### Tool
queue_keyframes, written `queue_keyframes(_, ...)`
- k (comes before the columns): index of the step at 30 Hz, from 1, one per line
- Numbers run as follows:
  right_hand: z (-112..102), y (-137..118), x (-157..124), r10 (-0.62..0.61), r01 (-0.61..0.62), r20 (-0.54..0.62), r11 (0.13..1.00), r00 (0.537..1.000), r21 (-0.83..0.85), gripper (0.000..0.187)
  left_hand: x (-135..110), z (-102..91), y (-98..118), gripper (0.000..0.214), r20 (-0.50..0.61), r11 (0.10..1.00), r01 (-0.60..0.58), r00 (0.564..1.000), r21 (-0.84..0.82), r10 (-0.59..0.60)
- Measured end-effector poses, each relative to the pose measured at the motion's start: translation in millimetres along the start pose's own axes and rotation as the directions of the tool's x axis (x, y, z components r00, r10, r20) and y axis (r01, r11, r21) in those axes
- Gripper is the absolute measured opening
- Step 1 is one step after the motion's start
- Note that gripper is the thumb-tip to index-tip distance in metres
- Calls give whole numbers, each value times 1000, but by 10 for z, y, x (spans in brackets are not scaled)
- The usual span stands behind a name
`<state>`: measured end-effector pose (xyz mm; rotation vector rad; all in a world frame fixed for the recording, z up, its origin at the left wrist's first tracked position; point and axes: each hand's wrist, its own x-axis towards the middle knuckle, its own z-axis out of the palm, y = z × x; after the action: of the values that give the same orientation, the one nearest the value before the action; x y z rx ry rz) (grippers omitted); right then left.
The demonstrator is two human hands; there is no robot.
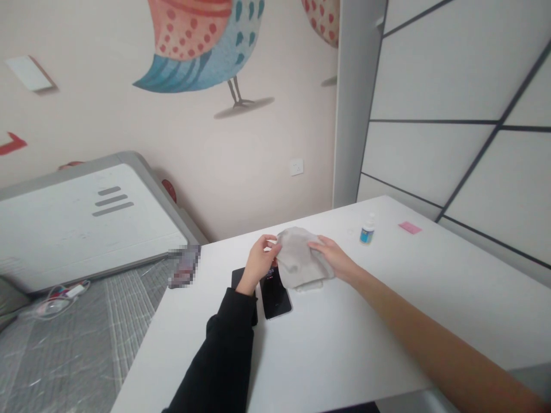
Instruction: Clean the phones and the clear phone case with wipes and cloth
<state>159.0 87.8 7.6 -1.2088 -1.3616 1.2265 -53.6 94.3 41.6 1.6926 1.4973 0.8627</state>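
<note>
A pale grey cloth (299, 261) is held between my two hands over the white table. My left hand (260, 258) pinches its left edge, fingers bent. On the other side, my right hand (333, 257) grips the cloth's right part between thumb and fingers. Beneath my left hand and the cloth lies a black smartphone (276, 298), its screen facing up and its upper end partly covered. Left of the phone is a dark flat object (236, 277), mostly hidden by my left wrist and black sleeve.
On the white table (344, 338), a small bottle with a blue label (367, 232) stands to the right, with a pink slip (410, 228) beyond it. A blurred-out item (185, 267) lies at the left corner. Cables (60, 301) rest beyond the table on the left.
</note>
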Motion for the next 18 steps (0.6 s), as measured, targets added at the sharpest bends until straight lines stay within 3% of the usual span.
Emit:
queue_keyframes(3,-64,89,28,-4,-18,-80,962,997,-274,58,150,113,-13,36,46,963,3,999,271,-16)
queue_keyframes(5,-65,130,9,-27,-5,-75,914,997,-405,65,219,204,4,38,71,915,-12,997,403,-19)
queue_keyframes(9,-32,175,-22,-54,28,-30,838,998,-545,72,358,345,57,39,126,848,-36,991,529,-37)
queue_keyframes(14,-22,219,9,-74,41,-39,837,997,-546,81,489,368,51,39,207,874,-40,976,483,-70)
queue_keyframes(18,-24,194,37,-108,57,-97,901,989,-430,92,437,268,89,37,231,961,-60,973,271,-4)
